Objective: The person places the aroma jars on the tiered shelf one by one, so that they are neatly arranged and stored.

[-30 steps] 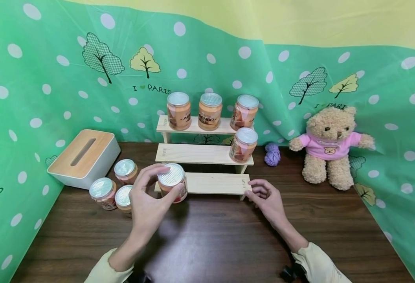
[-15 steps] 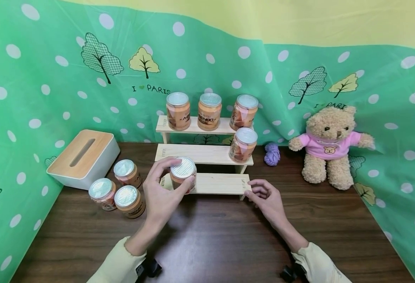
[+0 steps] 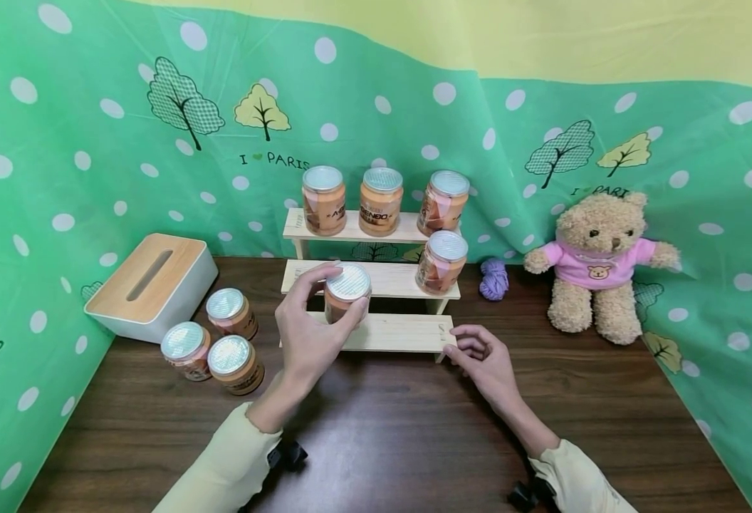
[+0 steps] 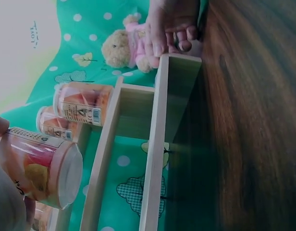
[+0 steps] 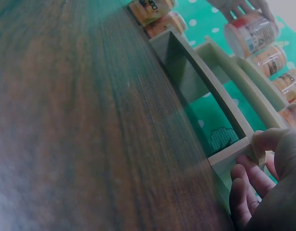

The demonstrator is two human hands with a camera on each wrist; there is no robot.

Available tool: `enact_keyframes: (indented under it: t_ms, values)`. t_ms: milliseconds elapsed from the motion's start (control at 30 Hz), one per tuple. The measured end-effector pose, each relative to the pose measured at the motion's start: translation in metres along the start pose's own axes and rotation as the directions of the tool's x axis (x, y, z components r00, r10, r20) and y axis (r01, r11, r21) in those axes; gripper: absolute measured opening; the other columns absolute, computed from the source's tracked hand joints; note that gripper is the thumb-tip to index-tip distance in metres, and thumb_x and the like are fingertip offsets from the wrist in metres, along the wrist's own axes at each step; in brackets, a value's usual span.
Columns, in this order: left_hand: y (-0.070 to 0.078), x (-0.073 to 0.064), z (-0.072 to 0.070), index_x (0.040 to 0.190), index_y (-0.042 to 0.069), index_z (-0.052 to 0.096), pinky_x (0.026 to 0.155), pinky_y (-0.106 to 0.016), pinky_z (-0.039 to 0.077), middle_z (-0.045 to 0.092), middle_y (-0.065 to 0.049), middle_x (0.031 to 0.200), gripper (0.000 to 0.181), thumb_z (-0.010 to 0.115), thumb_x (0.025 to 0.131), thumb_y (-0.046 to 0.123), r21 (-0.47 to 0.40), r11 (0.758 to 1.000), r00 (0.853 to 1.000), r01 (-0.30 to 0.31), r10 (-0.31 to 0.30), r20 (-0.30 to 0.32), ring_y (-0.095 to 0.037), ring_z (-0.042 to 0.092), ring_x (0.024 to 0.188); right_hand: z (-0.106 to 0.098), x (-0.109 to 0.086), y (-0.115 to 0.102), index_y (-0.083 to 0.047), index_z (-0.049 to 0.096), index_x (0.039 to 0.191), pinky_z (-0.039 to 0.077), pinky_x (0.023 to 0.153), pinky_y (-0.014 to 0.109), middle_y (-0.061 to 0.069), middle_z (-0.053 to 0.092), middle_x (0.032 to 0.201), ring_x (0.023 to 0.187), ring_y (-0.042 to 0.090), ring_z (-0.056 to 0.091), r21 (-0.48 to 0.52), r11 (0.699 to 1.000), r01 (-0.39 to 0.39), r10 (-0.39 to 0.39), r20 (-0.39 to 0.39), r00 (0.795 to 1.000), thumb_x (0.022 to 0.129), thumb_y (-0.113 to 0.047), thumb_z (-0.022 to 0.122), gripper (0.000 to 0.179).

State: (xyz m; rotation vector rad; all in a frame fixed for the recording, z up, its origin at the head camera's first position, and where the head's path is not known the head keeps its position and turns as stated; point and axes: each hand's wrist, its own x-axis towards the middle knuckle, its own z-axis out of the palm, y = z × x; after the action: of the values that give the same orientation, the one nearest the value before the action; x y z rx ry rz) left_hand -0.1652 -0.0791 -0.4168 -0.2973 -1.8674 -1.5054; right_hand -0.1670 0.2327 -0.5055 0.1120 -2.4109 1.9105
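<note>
My left hand (image 3: 308, 335) grips a jar (image 3: 348, 283) of orange-brown contents with a silvery ridged lid, thumb on one side and fingers on the other. The jar hangs in the air above the lowest step of a wooden three-step display stand (image 3: 408, 333); in the left wrist view the held jar (image 4: 40, 168) is apart from the steps. My right hand (image 3: 488, 363) pinches the right end of the lowest step, and the right wrist view shows its thumb and fingers (image 5: 253, 175) at that corner. Three jars (image 3: 380, 203) stand on the top step, one jar (image 3: 441, 263) on the middle step's right end.
On the table (image 3: 408, 442), three more jars (image 3: 235, 365) stand close together at the left. Behind them is a tissue box (image 3: 177, 306) with a wooden lid. A purple yarn bundle (image 3: 493, 279) and a teddy bear (image 3: 600, 267) are at the right. Green printed cloth (image 3: 376, 85) encloses the back and sides.
My left hand has carried the jar right and away from me, from the lowest step's left end to above that step. My right hand has stayed at the stand's corner.
</note>
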Motion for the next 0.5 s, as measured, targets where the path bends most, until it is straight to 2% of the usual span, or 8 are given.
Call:
enact_keyframes:
  t_ms: [133,300,500]
  values:
    - [-0.003,0.005,0.007,0.124,0.006,0.076,0.095,-0.034,0.060,0.079,-0.006,0.131,0.047,0.095,0.083,0.018,0.005,1.000,1.000,-0.018,0.018,-0.008,-0.024,0.075,0.112,0.000,0.000,0.001,0.004,0.072,0.126,0.055,0.051,0.023,0.002,0.078,0.083,0.064,0.011,0.065,-0.002,1.000,-0.002,0.002,0.000,1.000,0.098,-0.001,0.083,0.031]
    - [-0.005,0.009,0.013,0.124,0.005,0.075,0.093,-0.040,0.063,0.079,-0.006,0.131,0.046,0.095,0.085,0.020,0.010,1.000,1.000,-0.029,0.029,-0.007,-0.024,0.075,0.110,0.000,0.000,0.001,0.004,0.072,0.126,0.056,0.051,0.023,0.002,0.077,0.083,0.065,0.011,0.066,0.001,1.000,0.000,0.000,0.000,1.000,0.098,-0.001,0.083,0.031]
    - [-0.010,0.013,0.020,0.123,0.005,0.076,0.093,-0.046,0.065,0.079,-0.007,0.130,0.045,0.095,0.085,0.019,0.014,0.999,0.999,-0.041,0.042,-0.008,-0.023,0.076,0.110,-0.001,0.000,0.002,0.005,0.071,0.127,0.056,0.050,0.024,0.018,0.078,0.086,0.064,0.012,0.067,-0.003,1.000,0.018,-0.018,0.010,1.000,0.099,-0.001,0.083,0.031]
